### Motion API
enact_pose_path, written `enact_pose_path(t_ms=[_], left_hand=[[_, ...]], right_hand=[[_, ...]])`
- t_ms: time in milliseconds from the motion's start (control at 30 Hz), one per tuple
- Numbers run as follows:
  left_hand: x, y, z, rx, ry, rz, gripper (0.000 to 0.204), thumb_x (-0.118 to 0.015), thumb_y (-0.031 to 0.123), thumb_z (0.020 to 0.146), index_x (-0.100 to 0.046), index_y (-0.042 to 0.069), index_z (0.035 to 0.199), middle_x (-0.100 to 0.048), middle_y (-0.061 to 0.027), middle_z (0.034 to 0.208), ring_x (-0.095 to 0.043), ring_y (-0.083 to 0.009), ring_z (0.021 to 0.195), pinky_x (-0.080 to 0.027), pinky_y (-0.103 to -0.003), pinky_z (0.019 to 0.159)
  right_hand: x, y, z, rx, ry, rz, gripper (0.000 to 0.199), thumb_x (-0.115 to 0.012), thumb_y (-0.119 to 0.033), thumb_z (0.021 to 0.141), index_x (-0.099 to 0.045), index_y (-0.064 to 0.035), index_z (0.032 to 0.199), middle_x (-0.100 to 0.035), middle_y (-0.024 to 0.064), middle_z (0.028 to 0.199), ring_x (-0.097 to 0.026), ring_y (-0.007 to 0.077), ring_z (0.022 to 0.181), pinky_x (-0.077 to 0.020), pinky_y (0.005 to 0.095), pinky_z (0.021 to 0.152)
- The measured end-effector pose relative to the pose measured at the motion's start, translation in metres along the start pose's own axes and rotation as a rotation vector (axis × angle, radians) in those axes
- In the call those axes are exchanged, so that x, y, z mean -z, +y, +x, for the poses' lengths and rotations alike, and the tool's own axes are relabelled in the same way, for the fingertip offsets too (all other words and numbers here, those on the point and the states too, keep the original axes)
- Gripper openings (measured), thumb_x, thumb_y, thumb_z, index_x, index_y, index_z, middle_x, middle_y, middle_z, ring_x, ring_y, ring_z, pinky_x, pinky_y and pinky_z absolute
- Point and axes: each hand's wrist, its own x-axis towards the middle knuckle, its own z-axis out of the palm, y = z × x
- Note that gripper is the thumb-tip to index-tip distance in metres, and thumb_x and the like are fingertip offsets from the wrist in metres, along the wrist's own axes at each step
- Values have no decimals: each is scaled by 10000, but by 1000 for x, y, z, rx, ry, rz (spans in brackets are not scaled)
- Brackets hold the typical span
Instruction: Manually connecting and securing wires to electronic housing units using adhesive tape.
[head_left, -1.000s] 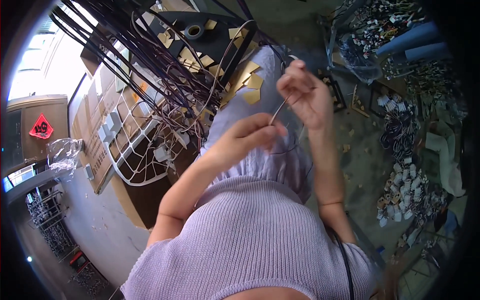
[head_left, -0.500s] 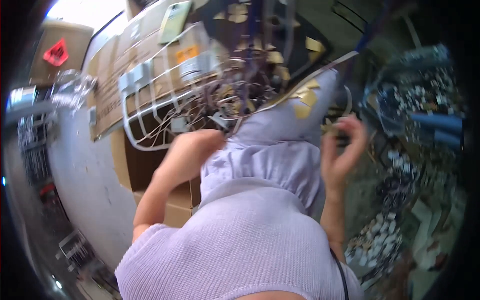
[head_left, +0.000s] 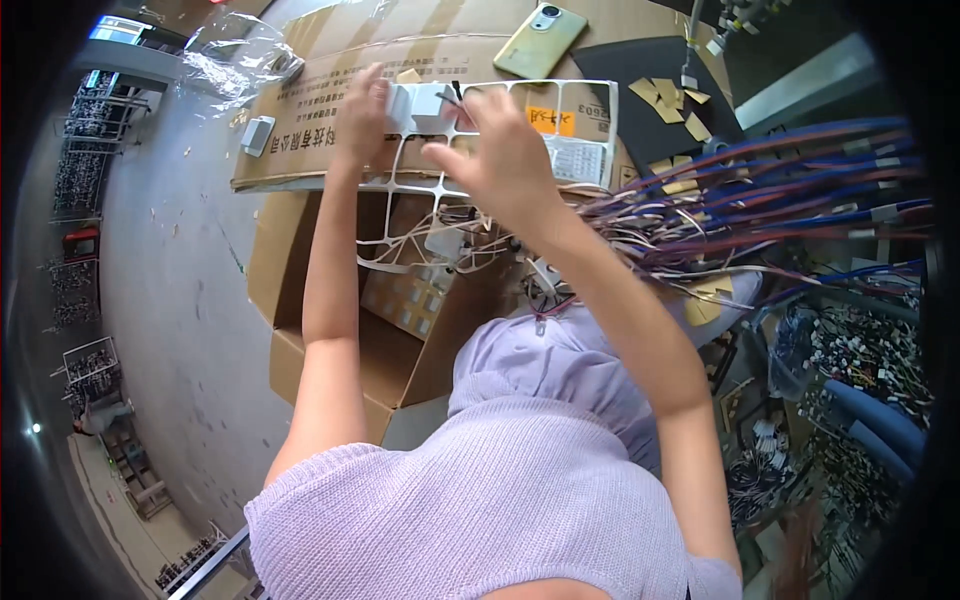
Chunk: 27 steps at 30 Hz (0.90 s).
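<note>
- Crumpled clear wrap (head_left: 240, 65) gleams, upper left of the frame, with a small white piece (head_left: 257, 136) below it.
- Here's the left hand (head_left: 361, 122), upper centre-left, blurred, fingers straight up just beside the white blocks (head_left: 428, 108); can't tell whether it grips!
- Those blocks sit upper centre, between the hands, at the white grid frame (head_left: 613, 125) on cardboard.
- Right hand (head_left: 506, 148), upper centre: thumb spread, fingers bent near a dark bit; its hold can't be told.
- Phone (head_left: 541, 40) above, cable bundle (head_left: 790, 190) sweeping right!
</note>
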Motion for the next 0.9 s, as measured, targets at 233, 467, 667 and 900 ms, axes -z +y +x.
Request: enact_pose_path(t_ms=[233,467,667,900], left_hand=[[-29,5,-5,-117,-5,-70,251,-473,222,946,-616,78,1093,-605,-106,1143,-590,-313,1029,-485,-387,852],[-26,6,-9,-50,29,-30,217,-482,202,937,-623,92,1060,-608,-98,1146,-601,-319,1001,-500,-399,820],[-26,0,-11,-118,42,-88,217,-490,216,946,-630,91,1054,-619,-111,1112,-615,-325,970,-509,-395,798],[-26,3,-5,-207,16,-148,204,-503,201,945,-628,70,1038,-618,-123,1093,-614,-320,969,-505,-382,802]], right_hand=[[-74,72,77,-80,-187,-289,648,-818,-295,607,-567,3,1124,-535,172,1172,-627,340,964,-528,406,829],[-71,66,58,155,-112,-441,628,-812,-298,645,-519,-12,1122,-498,110,1118,-674,281,779,-573,347,644],[-65,70,52,221,-78,-402,617,-794,-306,640,-562,-40,1147,-550,93,1121,-666,287,797,-556,376,682],[-60,88,69,-36,-85,-142,692,-788,-471,573,-672,1,1065,-668,135,1009,-661,248,893,-530,359,787]])
